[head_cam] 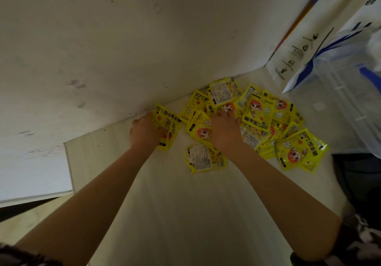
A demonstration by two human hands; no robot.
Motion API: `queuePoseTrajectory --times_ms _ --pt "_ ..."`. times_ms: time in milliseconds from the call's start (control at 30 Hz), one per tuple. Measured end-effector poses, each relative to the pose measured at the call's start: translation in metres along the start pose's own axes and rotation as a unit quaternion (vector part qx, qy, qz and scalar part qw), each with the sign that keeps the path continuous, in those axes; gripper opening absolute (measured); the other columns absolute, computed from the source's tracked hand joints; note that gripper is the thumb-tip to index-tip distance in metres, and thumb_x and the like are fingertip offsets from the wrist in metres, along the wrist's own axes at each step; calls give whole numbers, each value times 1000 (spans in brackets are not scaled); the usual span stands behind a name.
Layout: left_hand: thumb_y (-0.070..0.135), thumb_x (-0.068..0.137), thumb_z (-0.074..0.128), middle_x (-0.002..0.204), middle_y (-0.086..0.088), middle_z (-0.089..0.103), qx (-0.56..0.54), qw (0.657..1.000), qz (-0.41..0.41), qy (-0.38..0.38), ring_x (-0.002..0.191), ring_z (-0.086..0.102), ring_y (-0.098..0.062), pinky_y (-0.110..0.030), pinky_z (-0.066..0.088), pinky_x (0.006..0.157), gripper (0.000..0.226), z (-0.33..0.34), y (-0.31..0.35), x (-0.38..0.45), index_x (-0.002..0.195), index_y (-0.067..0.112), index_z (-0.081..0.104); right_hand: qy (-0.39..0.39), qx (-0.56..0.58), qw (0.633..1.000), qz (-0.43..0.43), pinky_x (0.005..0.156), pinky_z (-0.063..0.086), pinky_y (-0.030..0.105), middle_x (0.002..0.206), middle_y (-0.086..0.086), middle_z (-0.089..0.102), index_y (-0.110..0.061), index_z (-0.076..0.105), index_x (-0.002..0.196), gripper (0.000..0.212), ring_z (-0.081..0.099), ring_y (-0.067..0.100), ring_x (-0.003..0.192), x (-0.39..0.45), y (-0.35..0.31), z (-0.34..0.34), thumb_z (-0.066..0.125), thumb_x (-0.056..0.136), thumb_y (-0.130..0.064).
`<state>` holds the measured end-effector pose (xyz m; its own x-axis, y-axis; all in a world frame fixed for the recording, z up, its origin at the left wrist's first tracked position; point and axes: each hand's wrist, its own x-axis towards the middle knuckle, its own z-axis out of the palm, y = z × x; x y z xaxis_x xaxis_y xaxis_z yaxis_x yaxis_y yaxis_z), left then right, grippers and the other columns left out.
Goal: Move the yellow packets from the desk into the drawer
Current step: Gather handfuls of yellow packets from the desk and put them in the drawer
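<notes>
Several yellow hand-warmer packets lie heaped on the pale desk against the wall. My left hand grips one packet at the heap's left end, its fingers curled over the packet's edge. My right hand rests on top of the heap's middle with its fingers reaching into the packets; whether it grips one I cannot tell. One packet lies face down by itself, nearer to me. No drawer is in view.
A white wall rises right behind the packets. A white and blue bag and a clear plastic bin stand at the right. The desk's left edge drops off beside my left arm.
</notes>
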<state>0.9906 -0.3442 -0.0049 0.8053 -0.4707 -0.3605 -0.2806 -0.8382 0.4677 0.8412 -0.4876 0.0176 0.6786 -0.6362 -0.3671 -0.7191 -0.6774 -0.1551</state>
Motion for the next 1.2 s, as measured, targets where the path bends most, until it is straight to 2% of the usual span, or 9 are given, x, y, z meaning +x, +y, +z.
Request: queuePoseTrajectory --times_ms 167,333,533,700,800,933,1000,1100,1200 --pt "32 79 73 110 -14 57 36 999 20 26 105 52 -36 -43 42 86 42 5 -6 -15 108 7 56 61 -21 998 -13 105 29 47 132 15 47 -9 52 127 41 36 34 129 -13 -4 9 57 86 -11" --pt "23 79 73 114 -10 50 12 999 18 34 92 58 -34 -39 44 75 37 1 -8 -36 107 6 56 51 -3 999 -7 109 24 51 127 12 46 -10 51 126 39 44 31 123 -27 -3 9 58 88 -12" --pt "15 77 75 121 -13 48 -81 996 -14 41 87 47 -15 -23 38 75 36 -7 -12 -54 108 3 61 48 88 995 -21 87 47 48 125 12 46 -10 43 133 43 58 34 103 -45 5 -1 54 92 -13" --pt "13 77 75 86 -5 61 -144 989 -27 34 68 52 -16 -20 34 48 25 -10 -16 -69 94 6 59 91 156 983 -7 77 48 42 121 14 49 -7 47 125 35 56 33 101 -65 22 -7 56 93 -16" --pt "17 76 76 82 -3 63 -155 987 -12 48 72 57 -23 -26 40 51 25 -10 -15 -79 89 7 57 103 201 974 24 74 46 40 118 14 51 -7 46 126 38 54 32 102 -78 36 -5 58 93 -19" --pt "20 72 79 85 -1 68 -211 976 -25 38 78 65 -23 -44 57 70 26 -7 -6 -89 89 15 61 121 268 953 74 73 43 35 116 14 55 -5 46 128 42 56 30 98 -94 54 -1 60 92 -22" --pt "21 71 80 85 1 70 -225 974 -17 22 79 67 -21 -46 58 72 26 -2 1 -93 89 19 61 129 308 937 102 68 41 27 113 7 57 -8 43 130 47 58 24 93 -100 64 -2 64 90 -21" --pt "21 72 80 87 1 70 -238 971 -4 -1 79 68 -20 -48 58 73 28 6 17 -93 93 19 61 138 365 911 135 67 43 29 102 -1 56 -12 40 127 52 58 21 86 -102 77 -6 69 86 -21" --pt "22 72 80 90 1 70 -245 969 11 -17 82 68 -20 -48 58 75 30 14 38 -85 96 20 61 135 418 880 180 76 44 30 107 3 59 -10 43 129 55 60 26 98 -95 89 -16 71 84 -26"
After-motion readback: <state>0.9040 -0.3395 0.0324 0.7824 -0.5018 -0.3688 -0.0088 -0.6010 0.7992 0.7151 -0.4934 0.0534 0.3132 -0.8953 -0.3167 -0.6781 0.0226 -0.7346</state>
